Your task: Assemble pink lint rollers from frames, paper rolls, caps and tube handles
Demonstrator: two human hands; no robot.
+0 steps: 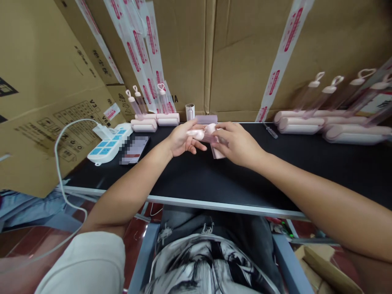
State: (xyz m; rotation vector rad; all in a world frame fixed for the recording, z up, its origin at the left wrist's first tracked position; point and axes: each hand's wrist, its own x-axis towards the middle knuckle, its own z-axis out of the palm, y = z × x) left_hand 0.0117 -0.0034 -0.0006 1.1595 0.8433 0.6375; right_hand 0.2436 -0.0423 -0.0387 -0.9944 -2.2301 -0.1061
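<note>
Both my hands meet over the far middle of the black table [183,179]. Palm up, my left hand [182,141] has a pale pink handle part [196,134] lying under its thumb, with several fingers loosely curled. My right hand [234,141] comes from the right, its fingers bent round a pink and clear roller part [210,130]; blur hides where the two parts meet. Below the right fingers shows a flat pink piece [218,152], partly covered. Just behind the hands are a mauve block [206,119] and a small silvery cylinder [190,111].
Pink lint rollers with clear upright handles stand at the back left [168,119] and right [301,125]. A screwdriver [271,130] lies at the back. On the left are a phone [136,149] and a power strip [110,145] with a white cable. Cardboard [245,61] walls the back.
</note>
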